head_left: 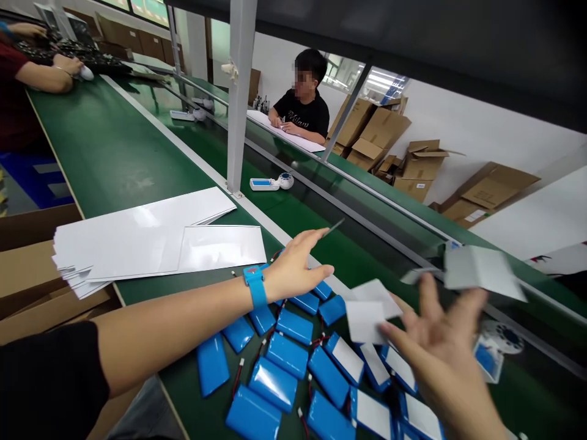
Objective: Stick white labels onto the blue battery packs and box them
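Hands open over the line, I had the left hand (298, 269), banded by a blue wrist strap (255, 286), held flat with its fingers loose and gripping nothing, and the right hand (435, 348) splayed wide and blurred, apparently empty too. Blue pouch batteries (287, 355) with thin red-and-black leads lay scattered on the green table (114, 153) below, their long axes running in mixed directions, many diagonal. The left hand was nearer the upper cluster, the right nearer those bearing white panels. White cards (367, 311) lay just beside the right fingertips, though I could not tell whether they touched. A blurred pale sheet (481, 272) showed beyond the right hand. Farther left lay a stack of white sheets (137, 235); beyond them were a small blue-and-white device (270, 183), a seated co-worker (302, 107) and cardboard boxes (378, 131).
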`<act>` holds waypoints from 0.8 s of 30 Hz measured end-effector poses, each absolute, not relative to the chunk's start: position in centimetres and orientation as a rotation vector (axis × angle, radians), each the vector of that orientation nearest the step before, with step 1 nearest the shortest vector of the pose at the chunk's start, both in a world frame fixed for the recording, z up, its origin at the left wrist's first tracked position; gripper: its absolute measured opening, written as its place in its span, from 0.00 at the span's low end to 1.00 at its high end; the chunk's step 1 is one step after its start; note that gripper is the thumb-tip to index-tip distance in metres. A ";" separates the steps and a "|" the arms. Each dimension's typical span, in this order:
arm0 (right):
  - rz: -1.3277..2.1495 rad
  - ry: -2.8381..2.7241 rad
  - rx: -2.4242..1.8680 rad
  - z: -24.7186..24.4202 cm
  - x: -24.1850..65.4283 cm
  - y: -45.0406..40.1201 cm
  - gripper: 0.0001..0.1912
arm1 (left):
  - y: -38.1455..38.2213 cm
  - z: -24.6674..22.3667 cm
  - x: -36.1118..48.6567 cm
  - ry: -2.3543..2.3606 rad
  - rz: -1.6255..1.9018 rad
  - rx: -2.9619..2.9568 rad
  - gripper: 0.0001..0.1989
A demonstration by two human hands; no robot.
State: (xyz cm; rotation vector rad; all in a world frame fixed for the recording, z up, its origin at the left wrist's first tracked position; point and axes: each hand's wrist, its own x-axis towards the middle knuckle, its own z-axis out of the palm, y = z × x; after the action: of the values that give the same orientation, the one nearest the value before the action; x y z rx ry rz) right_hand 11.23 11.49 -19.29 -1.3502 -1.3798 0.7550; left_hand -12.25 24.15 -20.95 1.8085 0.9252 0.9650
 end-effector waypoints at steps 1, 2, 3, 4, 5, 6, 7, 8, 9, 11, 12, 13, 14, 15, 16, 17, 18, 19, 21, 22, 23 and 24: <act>0.833 -1.352 -1.317 -19.8 10.6 12.8 0.66 | 24.0 -21.3 -12.2 0.927 0.968 1.839 0.43; 0.902 -1.333 -1.289 -20.4 10.0 14.0 0.66 | 23.8 -21.5 -12.1 0.931 0.973 1.883 0.46; 0.967 -1.329 -1.261 -20.9 9.7 15.0 0.66 | 23.6 -21.7 -12.0 0.938 0.977 1.939 0.49; 1.013 -1.344 -1.239 -21.4 9.5 15.7 0.65 | 23.5 -22.0 -11.9 0.949 0.971 2.002 0.51; 1.041 -1.374 -1.222 -21.9 9.5 16.2 0.64 | 23.3 -22.1 -11.9 0.961 0.950 2.067 0.53; 1.061 -1.412 -1.205 -22.2 9.6 16.6 0.64 | 23.2 -22.3 -11.8 0.971 0.913 2.127 0.55; 1.067 -1.441 -1.186 -22.5 9.8 16.8 0.63 | 23.1 -22.5 -11.7 0.977 0.863 2.178 0.57; 1.070 -1.463 -1.169 -22.8 9.9 17.0 0.63 | 23.0 -22.7 -11.5 0.978 0.806 2.220 0.58; 1.069 -1.473 -1.157 -23.0 10.1 17.1 0.63 | 22.9 -23.0 -11.3 0.977 0.757 2.255 0.59; 1.063 -1.472 -1.147 -23.3 10.4 17.5 0.62 | 22.8 -23.4 -10.9 0.982 0.699 2.306 0.60; 1.057 -1.478 -1.147 -23.6 10.5 17.7 0.61 | 22.7 -23.6 -10.7 0.995 0.688 2.323 0.60; 1.051 -1.499 -1.151 -23.8 10.6 17.9 0.61 | 22.7 -23.8 -10.4 1.016 0.683 2.338 0.61; 1.041 -1.529 -1.154 -24.1 10.6 18.1 0.60 | 22.7 -24.0 -10.2 1.038 0.677 2.349 0.61; 1.030 -1.562 -1.156 -24.3 10.6 18.3 0.59 | 22.8 -24.1 -10.0 1.060 0.671 2.359 0.61; 1.022 -1.595 -1.163 -24.6 10.6 18.5 0.59 | 22.8 -24.2 -9.9 1.077 0.665 2.369 0.62; 1.014 -1.621 -1.168 -24.7 10.5 18.5 0.58 | 22.8 -24.3 -9.8 1.087 0.656 2.380 0.63; 1.008 -1.631 -1.167 -24.8 10.5 18.6 0.58 | 22.9 -24.4 -9.7 1.093 0.645 2.390 0.64; 1.006 -1.631 -1.158 -24.7 10.4 18.6 0.57 | 22.9 -24.4 -9.7 1.097 0.631 2.395 0.65; 0.966 -1.626 -1.132 -24.0 10.5 18.7 0.58 | 23.0 -24.5 -9.7 1.107 0.599 2.387 0.66; 0.900 -1.614 -1.134 -23.5 10.6 18.8 0.58 | 23.0 -24.5 -9.7 1.109 0.576 2.377 0.66; 0.810 -1.588 -1.153 -22.8 10.9 18.9 0.59 | 23.0 -24.5 -9.7 1.108 0.556 2.366 0.66; 0.715 -1.552 -1.188 -22.1 11.2 19.0 0.59 | 22.9 -24.6 -9.7 1.099 0.539 2.357 0.66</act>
State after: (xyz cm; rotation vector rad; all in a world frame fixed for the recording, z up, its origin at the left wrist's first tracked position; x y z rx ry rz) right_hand 11.19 19.04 -22.11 -1.1875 -1.5517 0.7152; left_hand -9.68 22.95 -24.56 2.3575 1.0993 0.5391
